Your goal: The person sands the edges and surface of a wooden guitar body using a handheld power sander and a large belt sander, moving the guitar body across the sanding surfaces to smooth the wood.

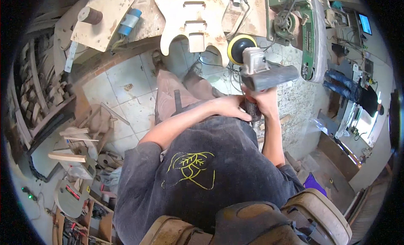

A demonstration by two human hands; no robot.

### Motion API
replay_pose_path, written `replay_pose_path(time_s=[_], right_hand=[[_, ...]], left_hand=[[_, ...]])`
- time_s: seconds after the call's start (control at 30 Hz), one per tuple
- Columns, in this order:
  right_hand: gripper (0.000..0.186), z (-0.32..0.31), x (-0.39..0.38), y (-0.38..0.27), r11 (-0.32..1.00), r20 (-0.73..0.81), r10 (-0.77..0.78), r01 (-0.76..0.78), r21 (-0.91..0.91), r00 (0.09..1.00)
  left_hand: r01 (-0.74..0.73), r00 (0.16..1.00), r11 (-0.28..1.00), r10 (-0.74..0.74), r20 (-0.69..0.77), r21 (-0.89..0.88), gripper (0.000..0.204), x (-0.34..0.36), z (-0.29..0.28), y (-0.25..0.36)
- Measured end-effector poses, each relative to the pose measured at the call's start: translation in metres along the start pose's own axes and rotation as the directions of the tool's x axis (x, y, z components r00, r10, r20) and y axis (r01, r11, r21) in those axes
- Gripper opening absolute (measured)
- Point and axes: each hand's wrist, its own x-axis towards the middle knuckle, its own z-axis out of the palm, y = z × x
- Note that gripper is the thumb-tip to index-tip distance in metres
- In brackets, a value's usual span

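Both my hands are closed on an angle grinder [255, 59] held in front of my waist. Its metal head points away from me, and a round black and yellow backing pad [238, 49] sits at its far left. My right hand [264, 101] wraps round the body just below a thick dark bar. Lower down, my left hand [234, 107] grips the rear part of the body, thumb along it. Beyond the pad, a pale wooden electric guitar body [191, 24] with cut pockets rests on the bench, its horns toward me. The pad's edge appears close to one horn.
A wooden board with a sanding cylinder [90, 16] and a blue roll [130, 21] lie on the bench [147, 32] at left. A green belt sander [309, 42] stands at right. Cables cross the tiled floor [126, 87]. Wood offcuts [46, 83] fill the left side. Another person [366, 95] stands far right.
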Motion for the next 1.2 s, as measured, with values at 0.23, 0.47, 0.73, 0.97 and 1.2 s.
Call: replay_pose_path(time_s=[0.23,0.47,0.73,0.97,1.2], right_hand=[[0.060,0.018,0.015,-0.003,0.832,0.044,0.021,0.007,-0.555,0.999],[0.069,0.036,0.043,-0.005,0.765,0.079,0.118,-0.040,-0.643,0.990],[0.073,0.038,0.062,-0.014,0.745,0.125,0.129,-0.013,-0.667,0.984],[0.073,0.036,0.068,-0.018,0.727,0.142,0.136,-0.002,-0.686,0.981],[0.069,0.036,0.074,-0.017,0.733,0.160,0.134,0.011,-0.681,0.978]], left_hand=[[0.379,0.587,0.919,-0.148,-0.796,0.108,0.019,-0.107,-0.121,-0.082],[0.230,0.187,0.973,-0.020,-0.982,0.024,0.054,-0.126,-0.208,-0.056],[0.221,0.367,0.971,-0.165,-0.916,-0.087,0.061,-0.078,-0.214,-0.054],[0.168,0.339,0.975,-0.195,-0.920,-0.145,0.060,-0.075,-0.216,-0.055],[0.180,0.339,0.973,-0.198,-0.920,-0.143,0.060,-0.074,-0.217,-0.058]])
